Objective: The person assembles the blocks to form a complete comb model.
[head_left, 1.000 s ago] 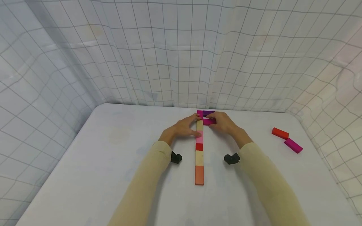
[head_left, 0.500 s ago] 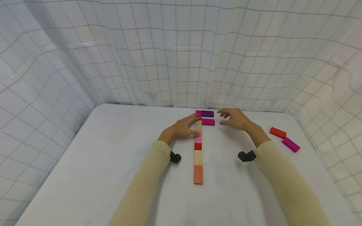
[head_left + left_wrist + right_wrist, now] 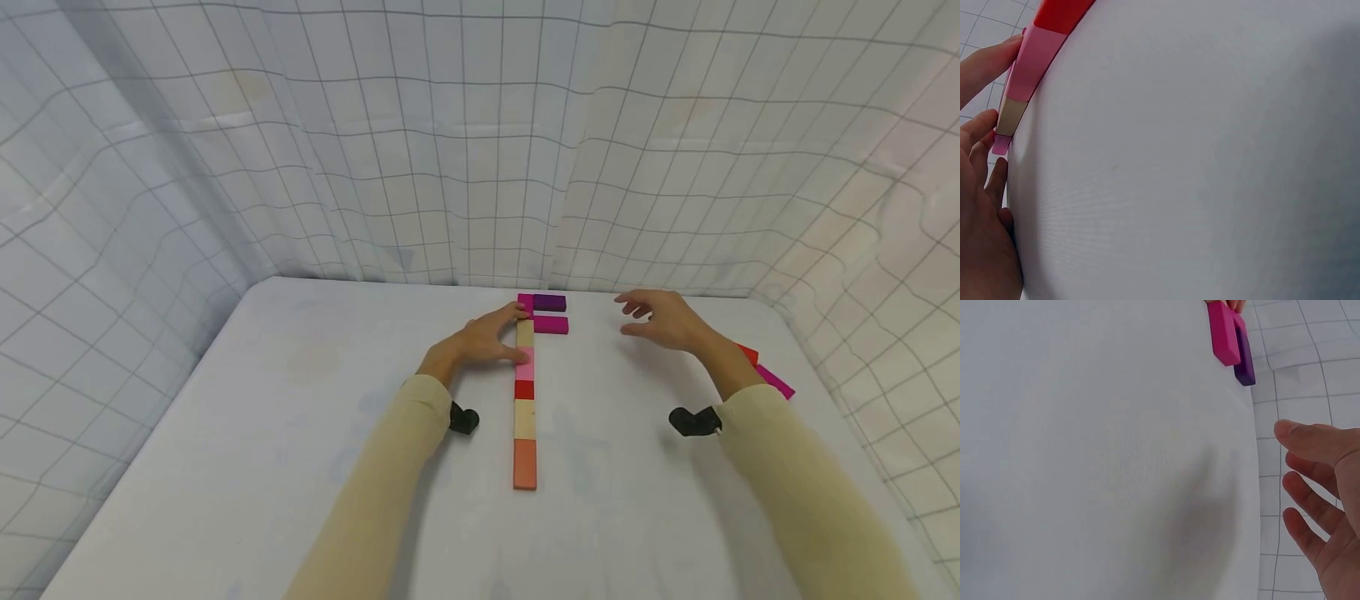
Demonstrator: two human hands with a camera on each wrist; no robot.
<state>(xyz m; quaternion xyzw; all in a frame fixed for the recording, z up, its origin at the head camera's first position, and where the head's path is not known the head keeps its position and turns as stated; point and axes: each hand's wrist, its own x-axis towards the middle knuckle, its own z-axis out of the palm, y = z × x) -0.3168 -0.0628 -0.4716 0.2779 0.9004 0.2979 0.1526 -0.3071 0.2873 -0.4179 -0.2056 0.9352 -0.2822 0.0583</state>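
Observation:
A column of coloured blocks runs toward me down the table in the head view: magenta (image 3: pixel 526 302) at the far end, then beige (image 3: pixel 525 333), pink (image 3: pixel 525 367), red (image 3: pixel 524 390), a second beige and orange (image 3: pixel 525 464). My left hand (image 3: pixel 480 337) rests along its left side, thumb at the pink block and fingertips at the magenta one. A dark purple block (image 3: pixel 550 303) and a magenta crosswise block (image 3: pixel 551 325) extend rightward from the top. My right hand (image 3: pixel 663 321) hovers right of these, fingers loosely spread around nothing; the right wrist view shows the hand (image 3: pixel 1329 481) holding nothing.
At the right, a red block (image 3: pixel 748 353) and a loose magenta block (image 3: pixel 776 381) lie partly behind the right forearm. White sheets with a grid pattern (image 3: pixel 420 150) hang behind and beside the white table (image 3: pixel 300 433).
My right hand has let go of the crosswise magenta block and moved right, toward the loose blocks. The left hand has stayed at the column.

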